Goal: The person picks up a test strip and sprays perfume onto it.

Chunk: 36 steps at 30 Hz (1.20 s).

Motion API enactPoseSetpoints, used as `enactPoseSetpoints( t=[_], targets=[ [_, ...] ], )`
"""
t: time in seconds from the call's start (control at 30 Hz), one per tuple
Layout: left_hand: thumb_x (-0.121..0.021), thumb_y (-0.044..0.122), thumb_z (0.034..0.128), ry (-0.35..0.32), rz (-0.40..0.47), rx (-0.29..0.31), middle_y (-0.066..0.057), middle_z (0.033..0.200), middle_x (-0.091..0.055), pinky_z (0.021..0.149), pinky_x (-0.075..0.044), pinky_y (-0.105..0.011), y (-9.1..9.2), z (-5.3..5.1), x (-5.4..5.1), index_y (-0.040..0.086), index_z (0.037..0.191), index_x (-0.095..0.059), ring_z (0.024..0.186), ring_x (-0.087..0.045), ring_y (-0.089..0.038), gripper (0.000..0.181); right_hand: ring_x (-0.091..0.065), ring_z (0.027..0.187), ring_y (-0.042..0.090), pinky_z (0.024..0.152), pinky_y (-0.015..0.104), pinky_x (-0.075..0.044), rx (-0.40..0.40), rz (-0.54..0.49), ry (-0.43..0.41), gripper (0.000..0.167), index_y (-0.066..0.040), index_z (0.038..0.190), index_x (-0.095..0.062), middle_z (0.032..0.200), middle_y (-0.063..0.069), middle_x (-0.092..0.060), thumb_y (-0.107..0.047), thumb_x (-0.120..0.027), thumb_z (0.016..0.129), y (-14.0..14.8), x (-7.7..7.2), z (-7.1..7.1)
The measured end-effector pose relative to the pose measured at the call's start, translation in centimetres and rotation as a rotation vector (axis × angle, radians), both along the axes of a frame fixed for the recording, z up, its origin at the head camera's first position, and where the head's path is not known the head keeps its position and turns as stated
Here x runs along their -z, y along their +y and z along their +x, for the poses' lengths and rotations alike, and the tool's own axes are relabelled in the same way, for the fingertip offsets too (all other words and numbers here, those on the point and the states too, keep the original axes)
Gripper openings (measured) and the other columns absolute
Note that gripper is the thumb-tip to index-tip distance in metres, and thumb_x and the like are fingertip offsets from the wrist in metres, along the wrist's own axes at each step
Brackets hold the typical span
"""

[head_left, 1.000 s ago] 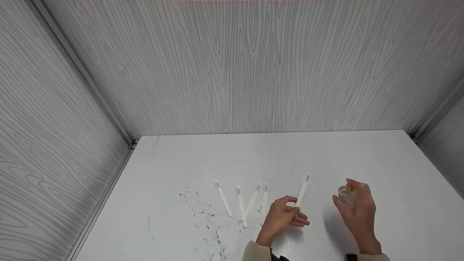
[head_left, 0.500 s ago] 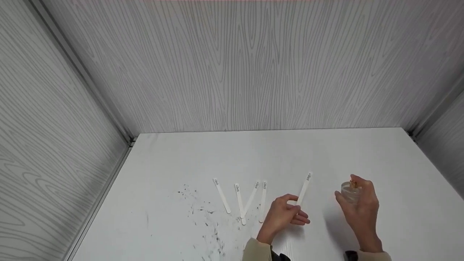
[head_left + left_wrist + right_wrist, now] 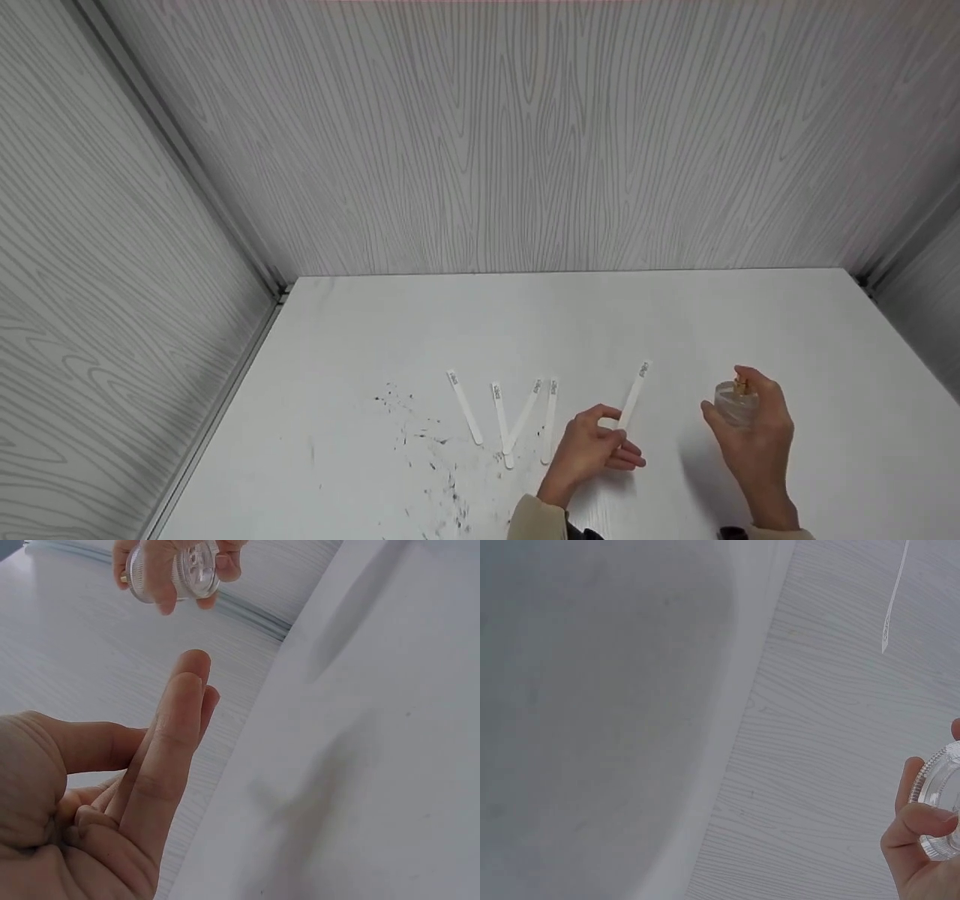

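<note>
My left hand (image 3: 592, 450) pinches the lower end of a white paper strip (image 3: 635, 394) between thumb and index finger, its printed end tilted up and to the right. To its right, my raised right hand (image 3: 757, 442) grips a clear glass bottle (image 3: 735, 405) with a gold nozzle (image 3: 741, 385), the index finger on top of the nozzle. In the left wrist view the left hand (image 3: 142, 787) has its other fingers extended, and the bottle (image 3: 180, 571) appears beyond them. The right wrist view shows the bottle (image 3: 937, 795) at the edge and the strip (image 3: 891, 611) above.
Several white strips lie left of my left hand: one alone (image 3: 465, 407), two crossing at their lower ends (image 3: 500, 420), and another (image 3: 550, 416) beside the wrist. Dark specks mark the white table (image 3: 337, 337). Grey wood-grain panels (image 3: 480, 135) stand behind and at both sides.
My right hand and the bottle have shifted slightly to the right, away from the strip. My left hand keeps its pinch on the strip, almost in the same place.
</note>
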<state>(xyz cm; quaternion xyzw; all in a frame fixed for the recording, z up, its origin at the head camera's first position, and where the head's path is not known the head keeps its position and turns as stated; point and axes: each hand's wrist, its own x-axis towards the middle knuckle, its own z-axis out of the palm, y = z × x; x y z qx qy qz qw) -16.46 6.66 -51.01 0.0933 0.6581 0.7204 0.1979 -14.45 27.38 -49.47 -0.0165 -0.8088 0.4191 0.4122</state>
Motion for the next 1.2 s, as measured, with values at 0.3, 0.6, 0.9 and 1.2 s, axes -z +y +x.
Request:
enactPoseSetpoints(
  t=[0.3, 0.6, 0.9, 1.2],
  targets=[
    [-0.054, -0.006, 0.0963, -0.028, -0.013, -0.037, -0.017, 0.08, -0.074, 0.066, -0.062, -0.032, 0.7, -1.5, -0.6, -0.001, 0.111, -0.058, 0.075, -0.076, -0.031, 0.017, -0.047, 0.107, -0.005, 0.088, 0.014, -0.037, 0.011, 0.003, -0.016, 0.068, 0.007, 0.127, -0.057, 0.115, 0.023, -0.062, 0.026, -0.077, 0.065, 0.2, -0.1, 0.2],
    [-0.056, -0.004, 0.0978, -0.059, -0.016, -0.033, -0.017, 0.077, -0.073, 0.066, -0.062, -0.033, 2.5, -2.9, -0.9, 0.002, 0.11, -0.057, 0.074, -0.076, -0.032, 0.013, -0.05, 0.106, 0.002, 0.086, 0.014, -0.038, 0.057, 0.014, -0.035, 0.069, 0.005, 0.127, -0.058, 0.114, 0.021, -0.062, 0.025, -0.079, 0.064, 0.6, -0.2, 0.4],
    [-0.055, -0.003, 0.0982, -0.067, 0.014, -0.076, -0.019, 0.08, -0.074, 0.067, -0.063, -0.034, 3.5, -4.6, -0.7, 0.0, 0.112, -0.056, 0.077, -0.076, -0.033, 0.014, -0.048, 0.104, -0.006, 0.084, 0.012, -0.037, 0.034, 0.014, 0.006, 0.068, 0.007, 0.127, -0.057, 0.111, 0.021, -0.063, 0.023, -0.079, 0.065, 0.5, -0.1, 0.2],
    [-0.058, 0.0, 0.0992, -0.101, -0.034, -0.11, -0.017, 0.08, -0.074, 0.066, -0.063, -0.033, 5.0, -6.2, -0.7, 0.001, 0.107, -0.059, 0.076, -0.076, -0.031, 0.008, -0.047, 0.106, -0.007, 0.087, 0.013, -0.039, 0.04, -0.005, -0.024, 0.068, 0.006, 0.128, -0.056, 0.115, 0.02, -0.063, 0.023, -0.079, 0.066, 0.5, -0.3, 0.3]
  ],
)
